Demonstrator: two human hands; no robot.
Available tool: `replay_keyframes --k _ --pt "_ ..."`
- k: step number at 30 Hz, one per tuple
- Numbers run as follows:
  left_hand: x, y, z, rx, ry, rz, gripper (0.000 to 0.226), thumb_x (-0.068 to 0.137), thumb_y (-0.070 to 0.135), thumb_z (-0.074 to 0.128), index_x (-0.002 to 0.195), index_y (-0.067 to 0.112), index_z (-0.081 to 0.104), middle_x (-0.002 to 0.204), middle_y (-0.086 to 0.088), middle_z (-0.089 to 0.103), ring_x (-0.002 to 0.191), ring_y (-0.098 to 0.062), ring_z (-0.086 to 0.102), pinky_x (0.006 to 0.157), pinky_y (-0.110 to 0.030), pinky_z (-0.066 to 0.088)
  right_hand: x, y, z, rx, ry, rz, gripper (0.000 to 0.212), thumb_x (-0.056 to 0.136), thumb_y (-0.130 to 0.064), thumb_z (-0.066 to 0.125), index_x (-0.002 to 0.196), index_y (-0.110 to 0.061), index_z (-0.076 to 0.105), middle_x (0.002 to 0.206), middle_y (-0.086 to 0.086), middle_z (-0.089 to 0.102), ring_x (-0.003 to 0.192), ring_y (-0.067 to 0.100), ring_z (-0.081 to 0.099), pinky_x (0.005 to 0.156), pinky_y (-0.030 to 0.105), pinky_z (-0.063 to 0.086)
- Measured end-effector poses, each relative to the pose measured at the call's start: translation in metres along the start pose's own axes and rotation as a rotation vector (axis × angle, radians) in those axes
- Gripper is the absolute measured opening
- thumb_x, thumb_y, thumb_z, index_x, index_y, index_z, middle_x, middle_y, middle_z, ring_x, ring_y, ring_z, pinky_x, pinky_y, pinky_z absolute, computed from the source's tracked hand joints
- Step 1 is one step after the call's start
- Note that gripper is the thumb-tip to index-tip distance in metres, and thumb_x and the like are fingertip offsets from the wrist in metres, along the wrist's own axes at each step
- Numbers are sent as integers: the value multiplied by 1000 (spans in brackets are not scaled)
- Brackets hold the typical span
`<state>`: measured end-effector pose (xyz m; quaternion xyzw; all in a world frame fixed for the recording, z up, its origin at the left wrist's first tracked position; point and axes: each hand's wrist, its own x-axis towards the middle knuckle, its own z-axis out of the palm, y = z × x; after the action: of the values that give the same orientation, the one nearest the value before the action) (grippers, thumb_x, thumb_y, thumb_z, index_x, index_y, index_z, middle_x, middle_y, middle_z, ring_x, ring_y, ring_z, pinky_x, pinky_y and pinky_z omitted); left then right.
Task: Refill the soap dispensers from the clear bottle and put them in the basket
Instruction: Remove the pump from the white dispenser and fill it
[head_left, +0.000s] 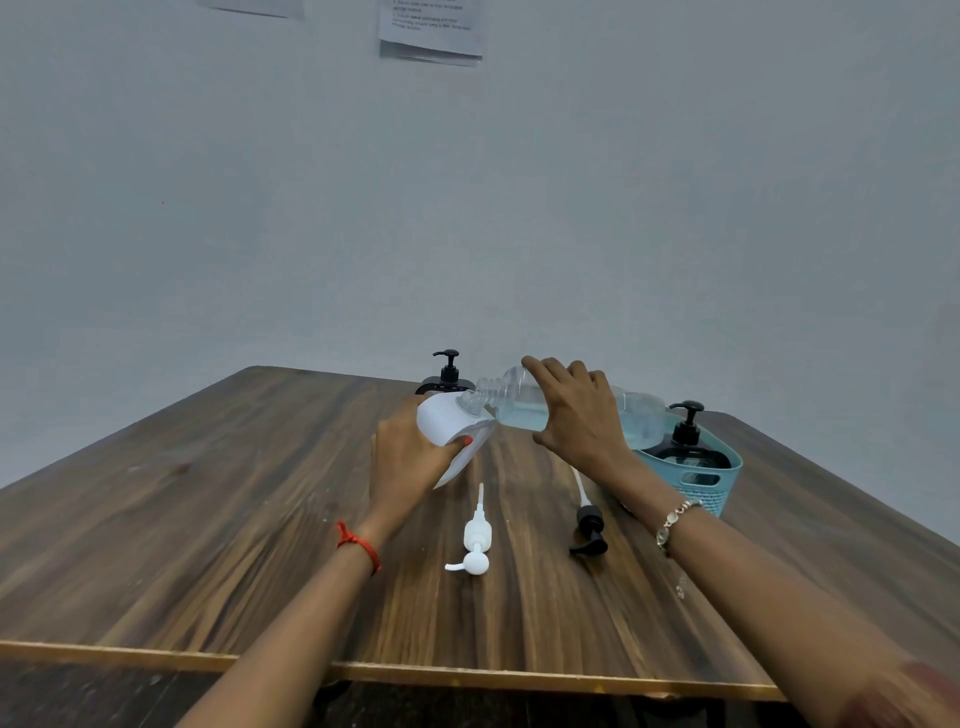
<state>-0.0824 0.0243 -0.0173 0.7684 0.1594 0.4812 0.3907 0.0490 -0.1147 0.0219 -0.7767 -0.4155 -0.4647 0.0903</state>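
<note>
Pouring now: my left hand (410, 457) has its fingers wrapped round the white dispenser (451, 422), tilted just above the counter (208, 519), while my right hand (576, 415) grips the clear bottle (519, 397) mouth-to-mouth with it. I'd tip slowly and keep the necks touching so nothing dribbles. One black dispenser (687, 441) already sits in the basket (701, 486).

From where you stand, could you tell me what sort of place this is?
Probably a plain office or workroom, not a bathroom: a bare wooden table against a blank grey wall, with printed notices taped up.

1 head-worn camera looks forward and down over the table (208, 519)
</note>
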Motion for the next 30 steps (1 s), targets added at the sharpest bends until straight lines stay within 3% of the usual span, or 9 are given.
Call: replay_keyframes --k 5,9,14,23,30 --pt "-2 3 -2 -18 4 -15 46 68 21 80 109 11 63 100 -6 70 91 -22 63 66 -22 37 0 0 0 -2 -20 -1 81 43 -7 82 119 -13 54 100 7 65 75 31 58 65 38 47" --pt "-4 4 -3 -37 3 -15 43 68 20 80 106 11 63 98 -5 69 80 -12 56 64 -21 35 0 0 0 -11 -14 -2 82 42 -5 81 119 -13 54 99 6 65 75 30 58 64 37 46" --pt "-4 4 -4 -30 6 -9 45 68 21 80 109 11 63 101 -7 69 92 -23 63 68 -23 37 0 -1 0 -14 -9 -8 83 41 -6 83 118 -14 54 99 6 65 75 30 58 64 37 46" --pt "-8 8 -6 3 9 1 47 69 22 81 109 8 62 101 -9 69 83 -17 57 67 -22 36 0 -3 -2 -11 -13 -8 81 42 -7 83 117 -12 55 99 8 66 75 31 59 64 38 46" --pt "-9 11 -5 -9 0 7 44 69 22 80 107 8 63 100 -9 69 92 -24 63 68 -24 38 -3 0 -6 -33 3 -7 82 38 -4 82 115 -13 55 96 6 65 71 30 58 63 37 46"
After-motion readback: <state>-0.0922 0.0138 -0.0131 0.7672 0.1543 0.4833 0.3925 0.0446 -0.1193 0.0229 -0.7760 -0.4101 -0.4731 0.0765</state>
